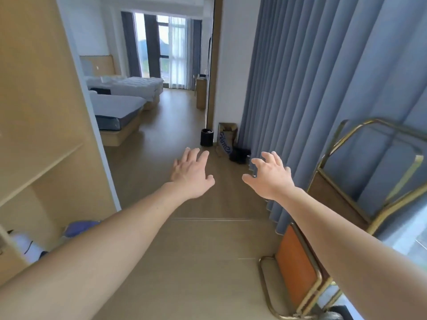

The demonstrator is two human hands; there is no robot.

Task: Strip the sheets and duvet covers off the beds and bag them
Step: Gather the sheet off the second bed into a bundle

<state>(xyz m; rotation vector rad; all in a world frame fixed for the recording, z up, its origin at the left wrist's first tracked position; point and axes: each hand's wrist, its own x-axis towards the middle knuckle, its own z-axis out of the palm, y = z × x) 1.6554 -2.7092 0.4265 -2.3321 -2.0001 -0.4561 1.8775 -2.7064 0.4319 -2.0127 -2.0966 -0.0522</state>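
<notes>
Bare forearms [92, 262] fill the near view. Far left, white duvet [138, 84] lies on the far bed [155, 95]: soft, light, bulky, I reckon, so take a corner. Left hand [193, 173] spread wide, right hand [269, 176] loosely clawed, both empty.

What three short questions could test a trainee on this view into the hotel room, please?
1. True or false: the left hand and the right hand each hold a sheet.
2. What stands on the floor just left of the paper bag? A. a black bin B. a chair C. a lamp
3. Fill in: ___ beds are in view in the far room.
Key: 1. false, both hands are empty with fingers spread. 2. A. 3. two, the near bed and the far bed.
</notes>
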